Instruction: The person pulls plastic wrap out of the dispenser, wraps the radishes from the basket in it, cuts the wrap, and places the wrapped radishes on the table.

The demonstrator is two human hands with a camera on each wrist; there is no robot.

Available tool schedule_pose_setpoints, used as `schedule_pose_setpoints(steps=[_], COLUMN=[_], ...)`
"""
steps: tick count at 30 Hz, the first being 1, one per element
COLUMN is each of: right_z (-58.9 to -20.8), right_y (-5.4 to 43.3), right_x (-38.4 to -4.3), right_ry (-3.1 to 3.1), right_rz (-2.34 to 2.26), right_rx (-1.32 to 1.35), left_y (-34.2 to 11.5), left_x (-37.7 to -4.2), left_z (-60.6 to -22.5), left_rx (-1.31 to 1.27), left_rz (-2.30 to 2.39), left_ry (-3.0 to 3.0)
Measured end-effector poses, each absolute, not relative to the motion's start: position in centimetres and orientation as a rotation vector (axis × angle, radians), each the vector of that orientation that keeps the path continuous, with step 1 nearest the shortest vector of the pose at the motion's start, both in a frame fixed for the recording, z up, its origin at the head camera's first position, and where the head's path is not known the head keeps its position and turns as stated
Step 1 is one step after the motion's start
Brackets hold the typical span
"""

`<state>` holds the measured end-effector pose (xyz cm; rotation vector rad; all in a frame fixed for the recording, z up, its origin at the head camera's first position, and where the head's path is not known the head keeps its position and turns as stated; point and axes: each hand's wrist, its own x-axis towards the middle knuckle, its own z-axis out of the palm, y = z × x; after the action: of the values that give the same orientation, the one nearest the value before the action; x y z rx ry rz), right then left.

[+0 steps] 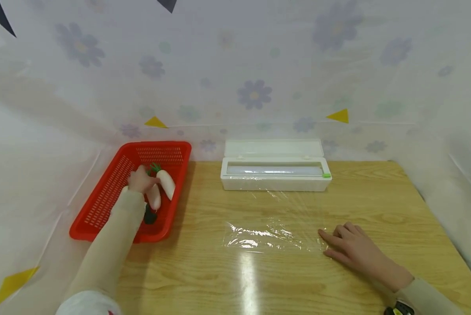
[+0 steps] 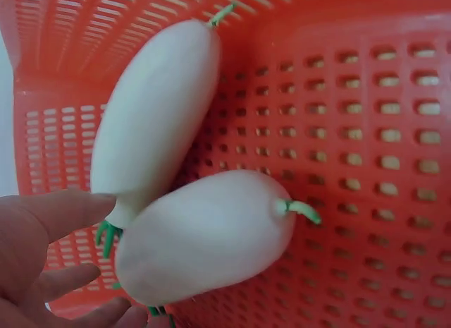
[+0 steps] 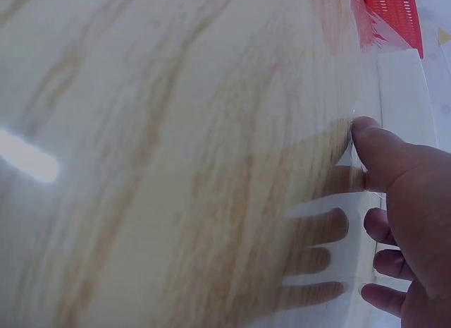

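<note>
My left hand (image 1: 140,180) reaches into the red plastic basket (image 1: 182,148), over two white radishes with green tops. One white radish (image 1: 166,183) lies along the basket's right side; the other white radish (image 1: 154,197) is partly behind the hand. From the left wrist, the upper radish (image 2: 158,109) has a fingertip right at its leafy end. Other fingers are spread apart below the lower radish (image 2: 211,236). On the right, my right hand (image 1: 359,251) rests with fingers extended at the edge of a clear sheet of plastic wrap (image 1: 267,236).
The wrap runs out from a white wrap dispenser (image 1: 275,183) at the back of the wooden table (image 1: 204,271). Its lid (image 1: 274,148) stands raised, with a roll inside and a green piece (image 1: 327,175) at the right end. A flowered sheet (image 1: 255,65) walls the back and sides.
</note>
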<state>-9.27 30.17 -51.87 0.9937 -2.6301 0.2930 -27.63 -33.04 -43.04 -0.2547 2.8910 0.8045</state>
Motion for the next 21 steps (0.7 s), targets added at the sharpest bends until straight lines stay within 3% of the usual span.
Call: schedule_pose_setpoints(steps=[21], right_z=[-51.8], right_y=[30.1], right_x=[-9.4], right_ry=[-2.642], right_rz=[0.298], right_rx=[1.003], left_y=[-35.3], left_x=[-25.9], left_z=[-42.6], left_rx=[-0.304], left_rz=[0.976], left_ry=[2.480])
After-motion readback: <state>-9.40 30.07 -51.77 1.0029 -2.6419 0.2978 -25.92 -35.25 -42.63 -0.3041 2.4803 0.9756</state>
